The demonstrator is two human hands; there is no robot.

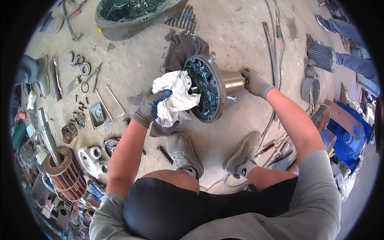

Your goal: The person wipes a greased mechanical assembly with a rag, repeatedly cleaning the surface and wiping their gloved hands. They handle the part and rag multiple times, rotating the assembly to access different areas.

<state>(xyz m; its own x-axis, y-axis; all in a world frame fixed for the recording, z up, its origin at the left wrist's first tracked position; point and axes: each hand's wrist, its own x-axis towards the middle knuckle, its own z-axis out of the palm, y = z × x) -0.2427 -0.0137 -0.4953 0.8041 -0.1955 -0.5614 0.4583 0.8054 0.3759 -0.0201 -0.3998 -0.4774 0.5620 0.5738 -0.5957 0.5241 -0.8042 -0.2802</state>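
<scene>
Wiping the dark round motor end cover (205, 89), standing on edge on the concrete floor (132, 68), the gloved left hand (154, 105) grips a white rag (176, 96) at nine o'clock while the right hand (256, 83) clasps its brass shaft end (233, 82) at three o'clock; next likely needs turning it steadily.

Concrete floor (236, 32), strewn with parts

We see wrenches (110, 102), a rusty rotor (64, 172), a dark rag (182, 50) and a housing (128, 16) lying on it.
</scene>
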